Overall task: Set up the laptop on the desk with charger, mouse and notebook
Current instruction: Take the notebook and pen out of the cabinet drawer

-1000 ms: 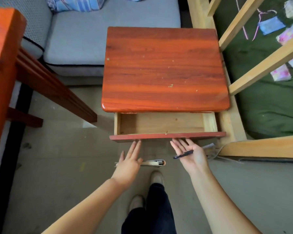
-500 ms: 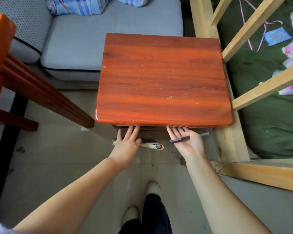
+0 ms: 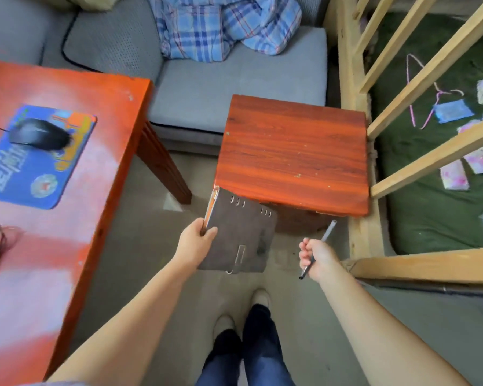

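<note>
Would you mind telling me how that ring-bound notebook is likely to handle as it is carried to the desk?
The notebook probably stays stiff: held by one edge in the left hand, it doesn't sag. It looks light enough for one hand. Its matte cover seems unlikely to slip.

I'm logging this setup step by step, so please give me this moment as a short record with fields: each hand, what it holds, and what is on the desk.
left hand: left hand grips the notebook by its edge, off the desk
right hand: right hand holds the pen
desk: desk at left carries a mouse on a mouse pad
side table: side table ahead, drawer not visibly open
laptop: not in view
</note>
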Demonstrator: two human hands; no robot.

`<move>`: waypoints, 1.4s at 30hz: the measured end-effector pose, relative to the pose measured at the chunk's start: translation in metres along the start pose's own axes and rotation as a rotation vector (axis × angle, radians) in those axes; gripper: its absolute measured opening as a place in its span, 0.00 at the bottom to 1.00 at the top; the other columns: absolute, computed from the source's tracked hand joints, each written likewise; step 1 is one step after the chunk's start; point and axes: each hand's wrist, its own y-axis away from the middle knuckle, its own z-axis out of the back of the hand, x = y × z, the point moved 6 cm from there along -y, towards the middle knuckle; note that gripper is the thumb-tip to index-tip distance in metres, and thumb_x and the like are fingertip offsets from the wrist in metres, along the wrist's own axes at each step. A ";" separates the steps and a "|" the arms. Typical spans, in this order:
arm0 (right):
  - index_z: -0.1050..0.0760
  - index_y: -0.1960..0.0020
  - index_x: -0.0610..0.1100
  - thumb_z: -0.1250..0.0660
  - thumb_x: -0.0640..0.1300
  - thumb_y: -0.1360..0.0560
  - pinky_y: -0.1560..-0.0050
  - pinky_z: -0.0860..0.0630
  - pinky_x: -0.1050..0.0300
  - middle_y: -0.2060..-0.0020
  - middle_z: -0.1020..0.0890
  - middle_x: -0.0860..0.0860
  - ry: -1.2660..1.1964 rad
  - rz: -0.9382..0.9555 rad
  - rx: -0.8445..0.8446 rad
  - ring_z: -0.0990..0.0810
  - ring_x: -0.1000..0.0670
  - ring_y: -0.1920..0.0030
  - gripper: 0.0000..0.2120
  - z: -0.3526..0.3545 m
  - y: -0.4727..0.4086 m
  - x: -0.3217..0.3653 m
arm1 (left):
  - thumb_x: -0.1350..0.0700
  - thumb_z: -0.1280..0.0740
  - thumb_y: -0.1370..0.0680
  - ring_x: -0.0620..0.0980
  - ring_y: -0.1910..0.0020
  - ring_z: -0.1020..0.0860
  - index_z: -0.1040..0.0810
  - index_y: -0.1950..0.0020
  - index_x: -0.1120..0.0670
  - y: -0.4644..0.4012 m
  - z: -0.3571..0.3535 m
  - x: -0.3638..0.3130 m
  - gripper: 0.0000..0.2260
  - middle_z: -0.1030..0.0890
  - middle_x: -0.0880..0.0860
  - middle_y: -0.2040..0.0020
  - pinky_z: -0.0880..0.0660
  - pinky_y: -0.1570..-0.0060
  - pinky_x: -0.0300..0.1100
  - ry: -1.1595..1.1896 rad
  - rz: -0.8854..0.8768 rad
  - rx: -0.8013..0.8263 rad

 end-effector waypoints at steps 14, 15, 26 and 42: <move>0.31 0.60 0.46 0.33 0.52 0.26 0.83 0.47 0.66 0.71 0.35 0.51 0.307 0.432 0.480 0.44 0.57 0.83 0.12 -0.175 0.188 -0.007 | 0.60 0.42 0.19 0.51 0.50 0.18 0.27 0.39 0.56 0.110 0.132 -0.014 0.10 0.19 0.54 0.44 0.22 0.55 0.49 1.505 -0.003 -0.228; 0.31 0.59 0.47 0.33 0.50 0.26 0.84 0.47 0.67 0.72 0.34 0.53 0.320 0.420 0.591 0.45 0.58 0.84 0.10 -0.192 0.205 -0.013 | 0.60 0.43 0.19 0.50 0.49 0.19 0.27 0.40 0.55 0.121 0.136 -0.007 0.10 0.19 0.53 0.44 0.22 0.53 0.49 1.580 -0.021 -0.251; 0.28 0.43 0.40 0.39 0.41 0.22 0.84 0.44 0.68 0.75 0.24 0.56 1.106 0.525 1.438 0.39 0.60 0.84 0.09 -0.301 0.351 -0.158 | 0.58 0.40 0.20 0.46 0.62 0.19 0.25 0.45 0.53 0.309 0.225 0.147 0.07 0.18 0.51 0.55 0.19 0.65 0.40 1.622 0.014 -0.768; 0.22 0.47 0.40 0.34 0.45 0.25 0.50 0.24 0.54 0.51 0.16 0.47 1.747 0.832 1.442 0.18 0.47 0.49 0.11 -0.313 0.402 -0.515 | 0.67 0.40 0.23 0.56 0.57 0.22 0.26 0.39 0.59 0.474 0.287 0.415 0.13 0.20 0.59 0.51 0.24 0.57 0.46 1.170 0.568 -1.103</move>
